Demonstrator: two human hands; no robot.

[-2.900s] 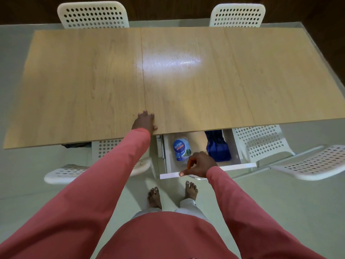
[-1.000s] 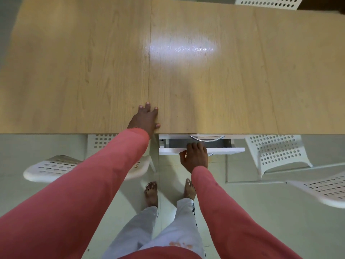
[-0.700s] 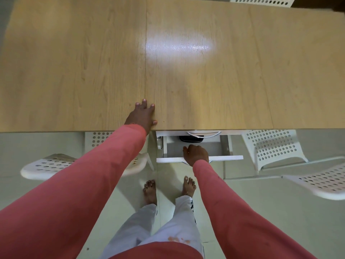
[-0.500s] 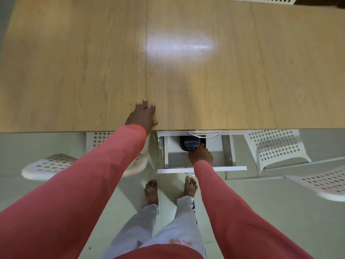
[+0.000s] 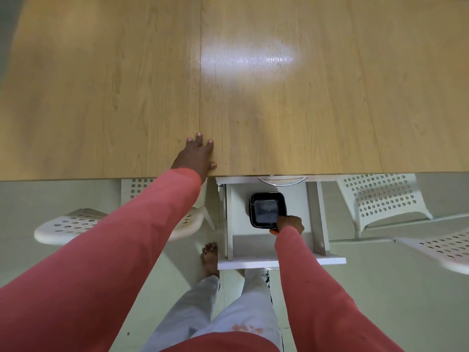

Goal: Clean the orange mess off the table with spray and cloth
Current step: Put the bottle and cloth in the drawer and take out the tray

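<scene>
— Where do the hands sit?

— The left hand (image 5: 196, 156) lies flat, fingers straight and spread, on the near edge of the pale wooden table (image 5: 304, 102), just left of centre frame. The right hand (image 5: 289, 224) is down in the open white drawer (image 5: 274, 250) at lower centre, fingers curled and pinching the near right corner of a black square plastic container with a clear lid (image 5: 267, 210).

— And the spray and cloth?

— Neither shows in this drawer. Only the container lies in it, and its contents I cannot make out.

— The orange mess?

— A few tiny orange specks (image 5: 224, 163) sit on the table edge, just right of the left thumb. Something small and orange also shows under the right fingers; I cannot tell what it is.

— So what does the next move turn on?

— I judge it's the container. It lies up-frame from the right fingers, toward the table, so drawing it out means pulling toward the bottom of the frame. The right hand is the nearer one.
</scene>
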